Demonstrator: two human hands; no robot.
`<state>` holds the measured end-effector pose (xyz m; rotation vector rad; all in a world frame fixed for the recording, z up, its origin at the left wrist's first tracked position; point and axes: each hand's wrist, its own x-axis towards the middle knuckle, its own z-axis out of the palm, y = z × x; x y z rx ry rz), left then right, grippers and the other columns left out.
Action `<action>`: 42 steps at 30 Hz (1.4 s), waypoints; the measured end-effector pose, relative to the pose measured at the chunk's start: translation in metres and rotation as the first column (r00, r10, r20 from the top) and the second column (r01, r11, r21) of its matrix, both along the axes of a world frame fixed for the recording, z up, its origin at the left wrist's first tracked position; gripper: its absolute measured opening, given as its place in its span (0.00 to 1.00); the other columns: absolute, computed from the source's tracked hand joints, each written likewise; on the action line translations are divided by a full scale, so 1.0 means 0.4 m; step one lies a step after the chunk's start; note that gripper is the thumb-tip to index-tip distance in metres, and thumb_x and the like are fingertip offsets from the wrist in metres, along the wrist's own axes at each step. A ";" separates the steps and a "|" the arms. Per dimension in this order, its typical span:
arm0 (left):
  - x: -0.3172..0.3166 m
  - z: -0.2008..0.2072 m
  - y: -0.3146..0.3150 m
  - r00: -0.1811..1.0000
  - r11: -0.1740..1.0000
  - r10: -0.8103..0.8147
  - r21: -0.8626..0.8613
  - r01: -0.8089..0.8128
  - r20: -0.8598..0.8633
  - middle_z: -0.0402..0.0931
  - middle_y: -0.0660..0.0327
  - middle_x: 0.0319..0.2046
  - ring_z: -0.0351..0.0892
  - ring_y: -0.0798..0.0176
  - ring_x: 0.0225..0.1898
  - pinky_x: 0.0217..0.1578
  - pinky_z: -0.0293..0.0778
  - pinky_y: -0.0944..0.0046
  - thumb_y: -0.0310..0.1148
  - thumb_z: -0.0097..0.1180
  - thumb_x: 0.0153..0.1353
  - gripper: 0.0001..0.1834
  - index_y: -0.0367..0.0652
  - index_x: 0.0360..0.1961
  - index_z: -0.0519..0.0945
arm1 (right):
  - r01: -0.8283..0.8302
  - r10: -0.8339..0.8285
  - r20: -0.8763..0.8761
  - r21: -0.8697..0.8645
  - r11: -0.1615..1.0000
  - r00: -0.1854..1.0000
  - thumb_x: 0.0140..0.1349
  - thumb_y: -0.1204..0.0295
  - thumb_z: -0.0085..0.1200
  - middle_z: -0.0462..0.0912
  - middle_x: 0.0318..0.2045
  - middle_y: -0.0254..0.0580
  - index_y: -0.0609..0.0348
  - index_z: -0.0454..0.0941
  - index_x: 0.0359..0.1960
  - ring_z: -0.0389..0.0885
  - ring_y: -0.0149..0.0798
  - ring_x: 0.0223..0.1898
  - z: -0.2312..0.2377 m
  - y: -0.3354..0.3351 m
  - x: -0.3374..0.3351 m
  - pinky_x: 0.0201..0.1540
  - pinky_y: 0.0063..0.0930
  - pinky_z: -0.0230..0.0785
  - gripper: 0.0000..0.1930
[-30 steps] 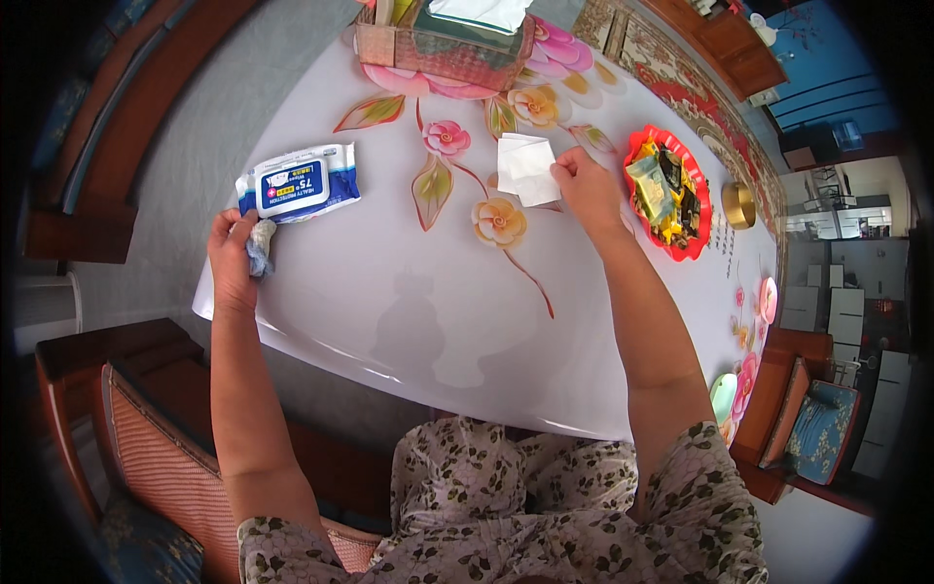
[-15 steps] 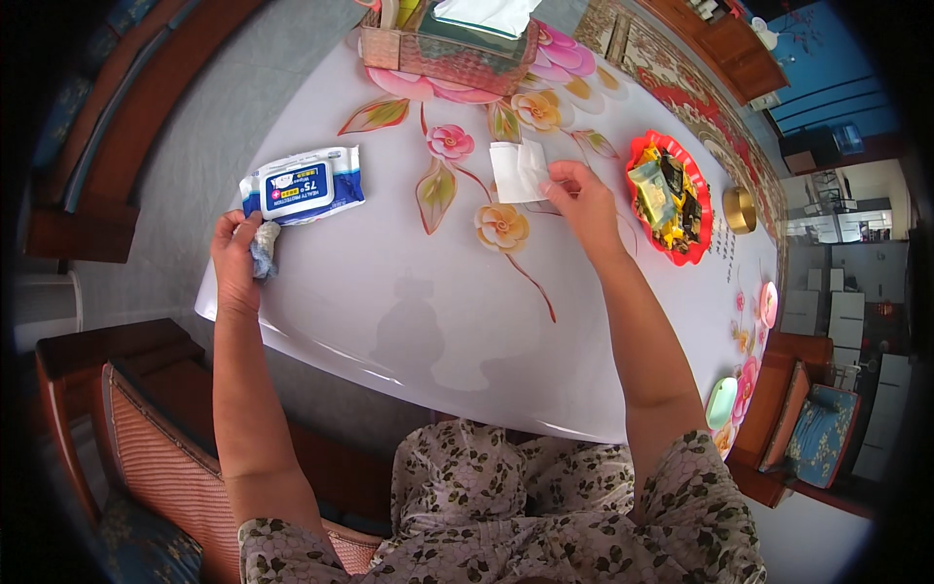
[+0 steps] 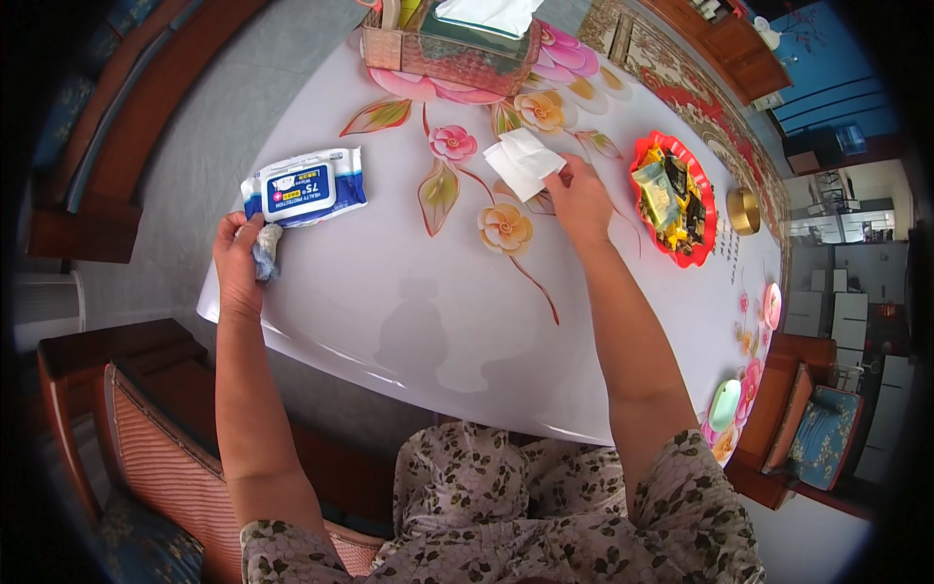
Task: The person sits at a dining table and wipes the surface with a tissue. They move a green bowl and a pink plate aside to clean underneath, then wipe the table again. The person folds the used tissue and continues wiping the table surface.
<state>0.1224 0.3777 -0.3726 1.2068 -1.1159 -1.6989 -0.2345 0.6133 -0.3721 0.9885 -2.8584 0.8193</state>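
Observation:
My right hand (image 3: pixel 582 200) pinches the near right corner of a folded white tissue (image 3: pixel 523 164) over the flowered tabletop. At the table's left edge, my left hand (image 3: pixel 236 255) is closed on a crumpled white-and-blue cloth (image 3: pixel 266 251), most of it hanging beside the thumb. Just beyond the left hand lies a blue-and-white pack of wet wipes (image 3: pixel 304 188) with its lid closed. The left fingertips are close to the pack's near corner; I cannot tell whether they touch it.
A red scalloped dish (image 3: pixel 702 248) of wrapped snacks sits right of my right hand, with a gold cup (image 3: pixel 742 211) beyond. A woven basket (image 3: pixel 443 60) holding a tissue box (image 3: pixel 477 47) stands at the back. A mint-green oval item (image 3: pixel 724 405) lies near the right edge.
My right hand has shifted slightly left and turned, and the tissue has tilted with it, its far edge moving away from me. The left hand and cloth look nearly unchanged.

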 end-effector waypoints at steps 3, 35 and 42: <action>0.004 -0.006 -0.001 1.000 1.000 0.000 -0.014 0.000 0.011 0.74 0.64 0.28 0.73 0.70 0.30 0.31 0.69 0.72 0.27 0.58 0.56 0.07 0.47 0.31 0.71 | 0.005 -0.007 0.045 0.050 0.999 0.999 0.56 0.65 0.56 0.80 0.31 0.34 0.48 0.77 0.43 0.80 0.40 0.34 0.010 -0.027 0.021 0.35 0.36 0.72 0.13; -0.007 0.016 0.012 0.999 1.000 0.006 -0.025 -0.005 0.042 0.74 0.65 0.26 0.73 0.72 0.27 0.29 0.69 0.72 0.28 0.57 0.57 0.06 0.46 0.31 0.71 | -0.301 0.298 -0.050 -0.075 0.951 0.953 0.56 0.79 0.51 0.76 0.35 0.34 0.38 0.78 0.48 0.78 0.38 0.36 -0.005 -0.009 0.030 0.37 0.29 0.71 0.20; -0.011 0.019 0.016 0.999 0.999 0.016 -0.028 -0.015 0.044 0.74 0.65 0.26 0.73 0.72 0.27 0.28 0.68 0.72 0.28 0.57 0.58 0.06 0.46 0.31 0.71 | -0.375 0.369 -0.111 -0.040 0.926 0.923 0.56 0.80 0.48 0.74 0.34 0.33 0.36 0.82 0.41 0.77 0.38 0.36 -0.014 -0.003 0.025 0.36 0.30 0.71 0.18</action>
